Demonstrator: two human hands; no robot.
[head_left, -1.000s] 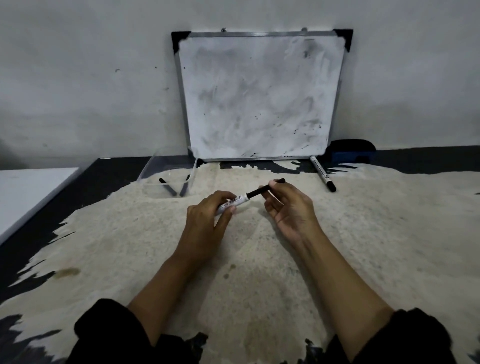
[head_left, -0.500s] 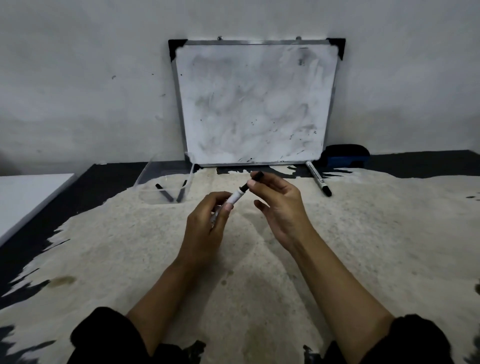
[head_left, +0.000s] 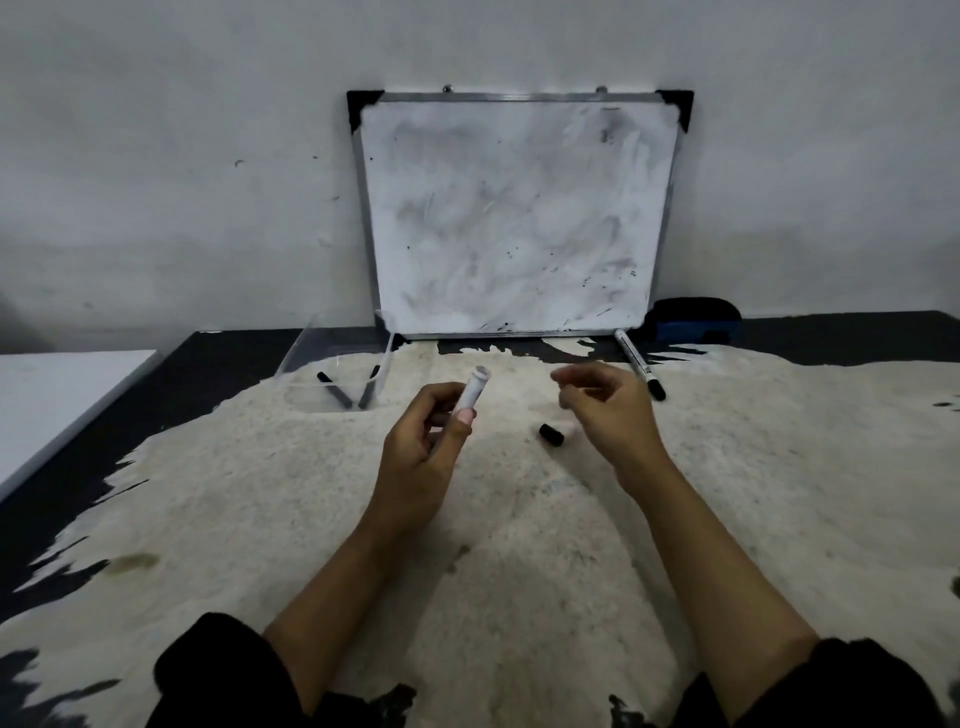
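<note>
My left hand (head_left: 423, 449) grips a white marker (head_left: 474, 392) by its lower half, with the uncapped end pointing up and away towards the whiteboard (head_left: 519, 218). The marker's black cap (head_left: 551, 435) lies on the pale rug between my hands. My right hand (head_left: 608, 410) hovers just right of the cap, its fingers loosely curled and holding nothing. The whiteboard leans against the wall, smeared grey with old ink.
A clear plastic tray (head_left: 306, 358) at the back left holds two black markers (head_left: 348, 395). Another marker (head_left: 640, 371) lies below the board's right corner, beside a blue and black eraser (head_left: 696, 322). A white panel (head_left: 57, 400) lies at the far left.
The cap came off the marker and now lies on the rug. My right hand let go and moved right. My left hand tilted the marker more upright.
</note>
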